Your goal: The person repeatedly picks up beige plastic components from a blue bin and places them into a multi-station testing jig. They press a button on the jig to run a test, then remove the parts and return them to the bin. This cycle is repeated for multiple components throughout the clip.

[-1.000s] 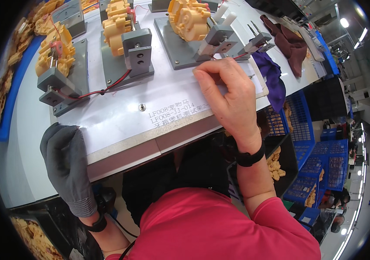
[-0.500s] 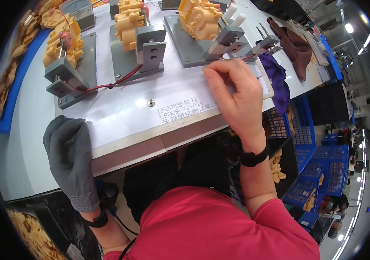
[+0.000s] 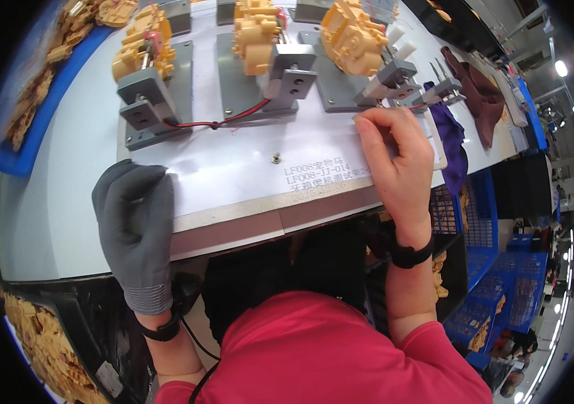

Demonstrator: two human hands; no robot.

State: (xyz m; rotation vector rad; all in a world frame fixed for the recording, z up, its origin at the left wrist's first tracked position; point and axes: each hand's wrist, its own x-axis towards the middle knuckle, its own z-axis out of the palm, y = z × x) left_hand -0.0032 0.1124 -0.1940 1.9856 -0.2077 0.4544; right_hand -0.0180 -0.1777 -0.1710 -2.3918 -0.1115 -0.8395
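Observation:
My left hand (image 3: 137, 232), in a grey knitted glove, rests at the front left corner of the white-covered board (image 3: 226, 182) with its fingers curled in and nothing visible in them. My bare right hand (image 3: 400, 158) lies at the board's right side, thumb and forefinger bent together, nothing seen between them. Just beyond its fingertips is the right grey fixture (image 3: 341, 91), bearing a yellow plastic gearbox-like casing (image 3: 354, 44). Similar yellow casings sit on the middle fixture (image 3: 236, 87) and the left fixture (image 3: 179, 108). A red and black wire pair (image 3: 214, 125) links the fixtures' front blocks.
A small metal toggle switch (image 3: 275, 158) stands up from the board. A blue tray (image 3: 18, 158) of yellow parts lies at far left. Purple cloth (image 3: 452, 148) and brown cloth (image 3: 482, 101) lie at right. Blue crates (image 3: 512, 283) stand beside the table, and a black bin (image 3: 92, 303) at lower left.
The whole view has shifted, so the fixtures, board and both hands appear farther right and the fixtures slightly lower. Both hands keep about the same pose and place on the board.

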